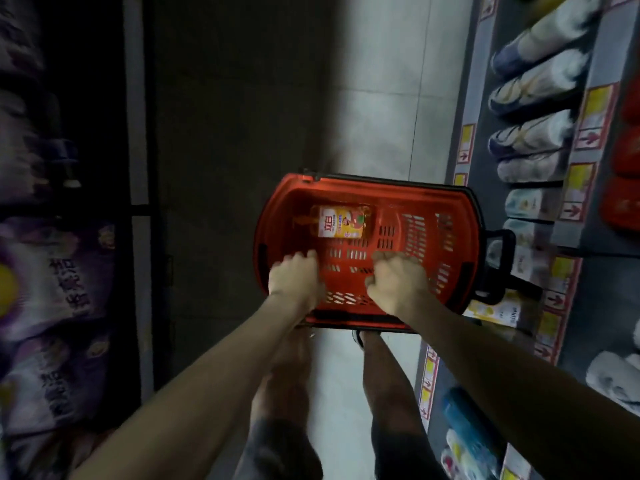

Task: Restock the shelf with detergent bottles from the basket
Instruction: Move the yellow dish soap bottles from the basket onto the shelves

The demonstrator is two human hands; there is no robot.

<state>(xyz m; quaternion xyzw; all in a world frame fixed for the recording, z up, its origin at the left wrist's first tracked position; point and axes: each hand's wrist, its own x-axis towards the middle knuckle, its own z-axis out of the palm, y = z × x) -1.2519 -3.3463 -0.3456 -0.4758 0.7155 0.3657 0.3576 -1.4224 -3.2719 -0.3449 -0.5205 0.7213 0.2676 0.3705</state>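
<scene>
A red basket [381, 188] stands on the tiled floor [374, 116], its right end just beside the lower shelf [462, 147]. One orange detergent bottle [343, 221] lies on its side in the basket's far-left corner. Both hands are over the near half of the basket: the left hand [294, 277] by the near-left wall, the right hand [398, 278] toward the middle. Their fingers are loosely curled downward and hold nothing, apart from the bottle. White-and-blue bottles [533, 81] fill the shelf; purple bags [52, 271] sit opposite.
</scene>
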